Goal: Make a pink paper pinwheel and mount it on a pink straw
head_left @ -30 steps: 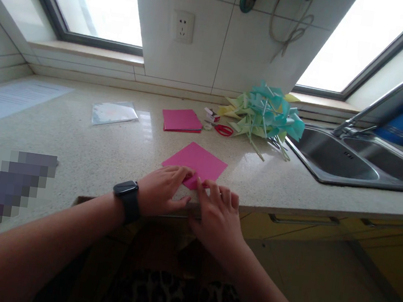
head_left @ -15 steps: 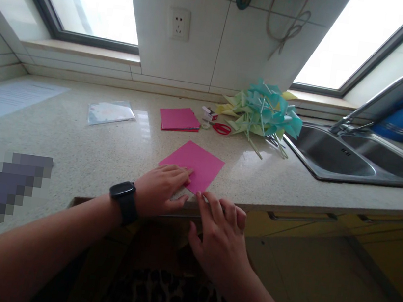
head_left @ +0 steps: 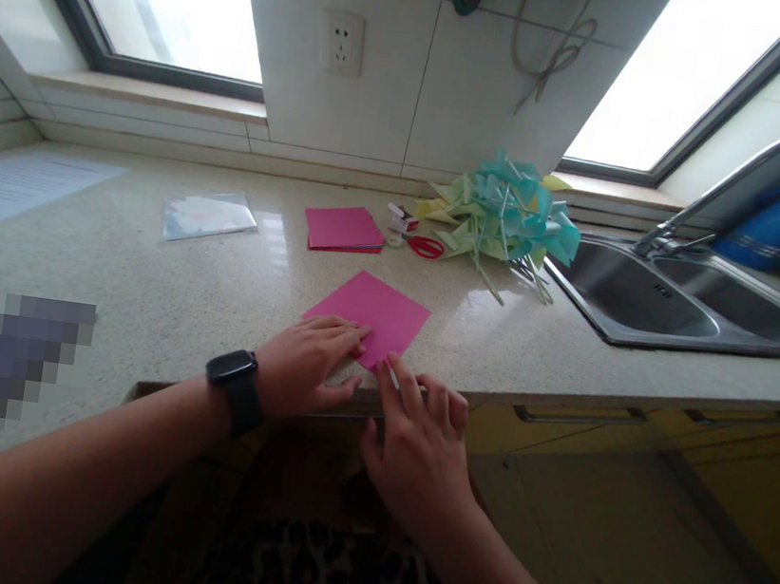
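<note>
A pink square paper sheet (head_left: 379, 315) lies on the speckled countertop (head_left: 167, 291) near its front edge. My left hand (head_left: 301, 362), with a black watch (head_left: 232, 386) on its wrist, rests flat on the sheet's near left corner, fingers stretched out. My right hand (head_left: 418, 435) sits at the counter edge beside the sheet's near corner. Its fingers are curled and the index tip touches the paper. A thin white sliver shows at that fingertip; I cannot make out what it is.
Behind the sheet lie a stack of pink paper (head_left: 342, 228), red scissors (head_left: 426, 247) and a pile of teal and yellow paper pinwheels (head_left: 507, 216). A steel sink (head_left: 633, 300) with a tap (head_left: 727, 188) is at right. A plastic sleeve (head_left: 207, 215) and a printed page (head_left: 15, 190) lie at left.
My right hand has drawn back from on top of the sheet's near corner to the counter edge, fingers more curled. My left hand stays flat on the paper.
</note>
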Tool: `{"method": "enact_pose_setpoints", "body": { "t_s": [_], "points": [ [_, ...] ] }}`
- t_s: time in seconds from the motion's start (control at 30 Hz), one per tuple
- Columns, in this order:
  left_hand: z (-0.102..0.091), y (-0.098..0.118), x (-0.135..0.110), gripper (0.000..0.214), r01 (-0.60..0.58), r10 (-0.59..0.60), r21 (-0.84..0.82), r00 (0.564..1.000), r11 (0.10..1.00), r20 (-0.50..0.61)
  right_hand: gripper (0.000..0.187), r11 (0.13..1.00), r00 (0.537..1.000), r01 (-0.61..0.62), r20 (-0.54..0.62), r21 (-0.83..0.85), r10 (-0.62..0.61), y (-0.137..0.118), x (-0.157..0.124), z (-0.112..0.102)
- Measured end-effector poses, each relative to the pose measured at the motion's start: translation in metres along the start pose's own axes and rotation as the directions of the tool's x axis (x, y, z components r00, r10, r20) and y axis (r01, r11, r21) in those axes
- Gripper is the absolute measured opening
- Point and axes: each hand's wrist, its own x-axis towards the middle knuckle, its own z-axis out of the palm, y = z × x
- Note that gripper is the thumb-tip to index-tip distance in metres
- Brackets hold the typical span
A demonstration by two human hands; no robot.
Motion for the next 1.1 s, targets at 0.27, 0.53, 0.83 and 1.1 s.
{"method": "enact_pose_setpoints", "body": {
  "t_s": [0.27, 0.53, 0.83, 1.1],
  "points": [
    [-0.001, 0.001, 0.002, 0.047, 0.002, -0.002, -0.008, 1.0, 1.0, -0.015, 0.071, 1.0, 0.997, -0.015, 0.078, 0.006, 0.014, -0.005, 0.012, -0.003],
    [-0.002, 0.003, 0.0, 0.046, 0.004, -0.004, 0.004, 1.0, 1.0, -0.014, 0.078, 0.999, 0.997, -0.025, 0.074, 0.037, 0.022, -0.005, 0.017, -0.002],
    [-0.002, 0.002, 0.0, 0.037, 0.011, -0.011, 0.017, 1.0, 1.0, 0.0, 0.072, 0.997, 0.999, -0.001, 0.044, 0.082, -0.003, 0.003, 0.015, -0.002],
    [-0.001, 0.002, 0.0, 0.049, 0.008, -0.009, 0.028, 1.0, 1.0, 0.014, 0.06, 0.989, 1.0, 0.011, -0.016, 0.144, -0.009, 0.009, 0.006, 0.0]
  ]
}}
